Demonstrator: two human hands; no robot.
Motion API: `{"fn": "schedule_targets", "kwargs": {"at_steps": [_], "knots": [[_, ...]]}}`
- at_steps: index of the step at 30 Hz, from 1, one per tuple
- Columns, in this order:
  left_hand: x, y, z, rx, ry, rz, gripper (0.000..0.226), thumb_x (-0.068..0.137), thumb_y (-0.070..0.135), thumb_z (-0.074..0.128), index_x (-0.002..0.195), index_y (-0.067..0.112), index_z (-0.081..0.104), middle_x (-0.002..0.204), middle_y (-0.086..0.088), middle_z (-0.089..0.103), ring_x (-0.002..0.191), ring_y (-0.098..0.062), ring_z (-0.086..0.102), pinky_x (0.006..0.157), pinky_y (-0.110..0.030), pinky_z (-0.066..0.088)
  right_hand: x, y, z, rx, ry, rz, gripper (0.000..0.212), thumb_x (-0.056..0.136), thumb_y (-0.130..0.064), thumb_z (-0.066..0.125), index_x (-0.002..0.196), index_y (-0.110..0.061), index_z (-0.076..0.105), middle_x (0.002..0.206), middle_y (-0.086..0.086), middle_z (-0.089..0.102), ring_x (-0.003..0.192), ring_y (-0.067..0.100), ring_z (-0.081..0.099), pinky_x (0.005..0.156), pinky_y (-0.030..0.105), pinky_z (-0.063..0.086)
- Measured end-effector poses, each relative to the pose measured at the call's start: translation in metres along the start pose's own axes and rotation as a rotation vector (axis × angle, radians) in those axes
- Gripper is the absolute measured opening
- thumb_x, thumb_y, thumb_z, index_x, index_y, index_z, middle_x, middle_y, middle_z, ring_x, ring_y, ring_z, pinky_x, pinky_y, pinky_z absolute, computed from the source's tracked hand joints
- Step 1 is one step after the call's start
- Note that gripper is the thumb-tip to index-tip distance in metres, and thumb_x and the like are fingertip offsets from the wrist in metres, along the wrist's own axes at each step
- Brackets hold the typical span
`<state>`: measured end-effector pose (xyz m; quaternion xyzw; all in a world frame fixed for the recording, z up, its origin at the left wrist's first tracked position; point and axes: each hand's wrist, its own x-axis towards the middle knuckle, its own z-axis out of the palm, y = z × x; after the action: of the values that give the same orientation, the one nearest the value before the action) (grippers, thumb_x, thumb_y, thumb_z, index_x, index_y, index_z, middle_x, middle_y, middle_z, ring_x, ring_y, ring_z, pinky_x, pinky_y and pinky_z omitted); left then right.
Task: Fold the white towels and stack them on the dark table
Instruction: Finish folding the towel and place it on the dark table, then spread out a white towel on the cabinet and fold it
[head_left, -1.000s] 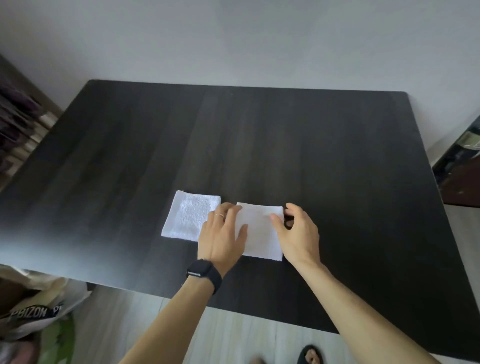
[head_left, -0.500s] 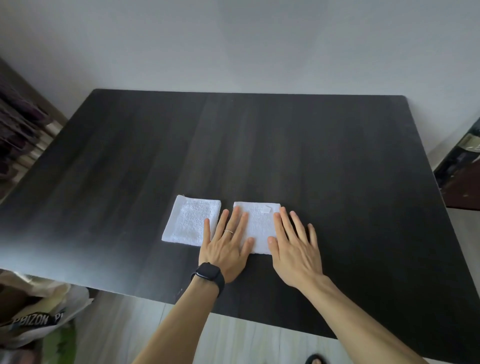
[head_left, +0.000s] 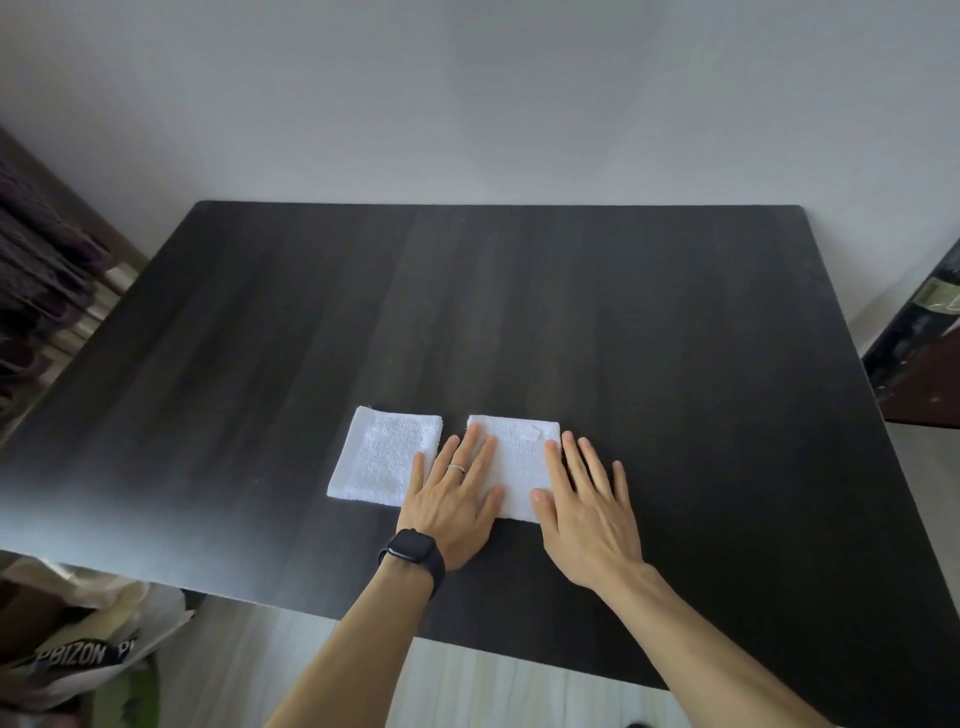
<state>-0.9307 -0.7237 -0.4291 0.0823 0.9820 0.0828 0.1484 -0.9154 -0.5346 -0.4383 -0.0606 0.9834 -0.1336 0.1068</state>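
Note:
Two folded white towels lie side by side on the dark table (head_left: 571, 312). The left towel (head_left: 382, 454) lies flat and free. The right towel (head_left: 517, 457), with a small tag near its far edge, sits under both hands. My left hand (head_left: 454, 499), wearing a ring and a black watch, presses flat on its left part with straight fingers. My right hand (head_left: 587, 504) lies flat over its right edge, fingers spread and partly on the table.
A white bag with printed letters (head_left: 88, 654) sits on the floor at the lower left, below the table's near edge. Dark shelving (head_left: 36, 291) stands at the left, and dark furniture (head_left: 919, 353) at the right. A pale wall runs behind the table.
One second ago my right hand pinched the towel's far right corner; since then both hands have flattened onto the folded towel. Over the last half second they barely moved.

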Motion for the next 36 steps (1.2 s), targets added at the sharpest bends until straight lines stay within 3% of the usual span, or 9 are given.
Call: {"fn": "schedule_targets", "kwargs": {"at_steps": [2,4,10,15,21,24,29,32,36], "knots": [[-0.002,0.006,-0.011,0.017,0.020,0.001,0.061,0.102,0.053,0.018,0.156,0.035,-0.004,0.162,0.012,-0.017,0.151,-0.016,-0.008,0.120,-0.047,-0.005,-0.004,0.002,-0.018,0.055,-0.027,-0.010,0.068,0.098,-0.055,0.011,0.158,-0.022,0.014,0.165,0.005,0.011,0.152,0.024,0.012,0.120,0.050,0.017],[-0.002,0.015,-0.029,0.017,0.036,0.003,0.061,0.101,0.055,0.020,0.155,0.037,0.000,0.163,0.010,-0.012,0.151,-0.018,-0.007,0.120,-0.047,-0.004,-0.010,0.007,-0.043,0.082,-0.007,-0.013,0.063,0.102,-0.053,0.027,0.157,-0.027,0.014,0.166,0.001,0.008,0.152,0.022,0.010,0.121,0.045,0.015],[-0.014,0.100,-0.120,-0.111,0.153,0.134,0.062,0.099,0.048,0.038,0.154,0.039,0.010,0.164,0.008,0.005,0.151,-0.017,0.000,0.122,-0.048,0.004,-0.079,0.052,-0.164,0.199,0.286,0.062,0.051,0.097,-0.045,0.052,0.146,-0.032,0.045,0.155,-0.006,0.038,0.147,0.016,0.027,0.119,0.038,0.027],[-0.054,0.239,-0.202,-0.221,0.247,0.379,0.062,0.098,0.046,0.043,0.153,0.039,0.017,0.163,0.008,0.015,0.151,-0.016,0.006,0.122,-0.046,0.008,-0.184,0.117,-0.279,0.218,0.577,0.177,0.046,0.098,-0.049,0.047,0.137,-0.027,0.057,0.143,-0.006,0.053,0.139,0.018,0.039,0.113,0.043,0.037],[-0.143,0.444,-0.256,-0.299,0.278,0.783,0.059,0.096,0.045,0.047,0.151,0.036,0.027,0.159,0.004,0.026,0.147,-0.020,0.021,0.120,-0.045,0.017,-0.378,0.200,-0.380,0.126,0.915,0.460,0.045,0.096,-0.048,0.047,0.132,-0.025,0.061,0.136,-0.004,0.059,0.133,0.019,0.046,0.111,0.025,0.029],[-0.200,0.545,-0.253,-0.338,0.272,0.978,0.059,0.094,0.045,0.048,0.150,0.035,0.033,0.157,0.004,0.032,0.146,-0.019,0.023,0.117,-0.047,0.023,-0.487,0.237,-0.400,0.060,1.041,0.623,0.047,0.094,-0.049,0.043,0.130,-0.024,0.062,0.131,-0.005,0.063,0.129,0.019,0.048,0.109,0.022,0.026],[-0.330,0.713,-0.212,-0.368,0.214,1.282,0.064,0.086,0.052,0.038,0.146,0.030,0.042,0.152,0.001,0.041,0.143,-0.021,0.032,0.115,-0.046,0.029,-0.694,0.281,-0.400,-0.057,1.193,0.900,0.044,0.093,-0.046,0.044,0.124,-0.022,0.066,0.124,-0.003,0.067,0.123,0.018,0.047,0.102,0.028,0.035],[-0.420,0.805,-0.172,-0.376,0.140,1.446,0.060,0.087,0.043,0.048,0.144,0.025,0.046,0.150,-0.002,0.043,0.141,-0.022,0.035,0.115,-0.038,0.028,-0.817,0.306,-0.383,-0.116,1.239,1.085,0.037,0.095,-0.041,0.049,0.123,-0.022,0.066,0.119,-0.003,0.069,0.121,0.024,0.053,0.095,0.028,0.039],[-0.529,0.902,-0.124,-0.375,0.024,1.654,0.054,0.091,0.033,0.056,0.143,0.022,0.047,0.149,0.000,0.045,0.138,-0.020,0.039,0.113,-0.036,0.032,-0.948,0.329,-0.363,-0.128,1.277,1.279,0.032,0.097,-0.037,0.055,0.127,-0.026,0.063,0.118,-0.006,0.068,0.122,0.021,0.052,0.095,0.029,0.041]]}}
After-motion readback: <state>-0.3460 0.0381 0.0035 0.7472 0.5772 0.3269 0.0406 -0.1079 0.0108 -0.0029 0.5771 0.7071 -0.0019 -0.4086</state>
